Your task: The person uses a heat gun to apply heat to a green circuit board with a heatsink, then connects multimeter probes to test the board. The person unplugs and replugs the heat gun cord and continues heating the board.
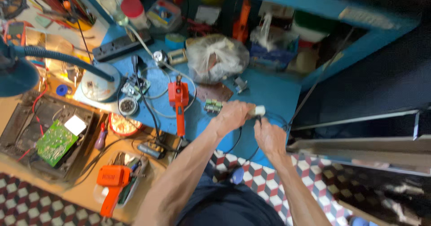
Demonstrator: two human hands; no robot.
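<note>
At frame centre, a small white plastic plug [259, 111] is clenched by the left hand [233, 116], steadying its black cord [238, 138] pinched by the right hand [269, 138] over the blue surface [269, 91].

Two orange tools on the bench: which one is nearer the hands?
The orange tool lying on the blue benchtop, just beside the left hand. The other, an orange drill-shaped tool, lies in a tray at the wooden edge, much farther away.

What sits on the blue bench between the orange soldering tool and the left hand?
In the head view, a small green component block lies on the blue bench between the orange soldering tool and the left hand, close to the hand.
</note>
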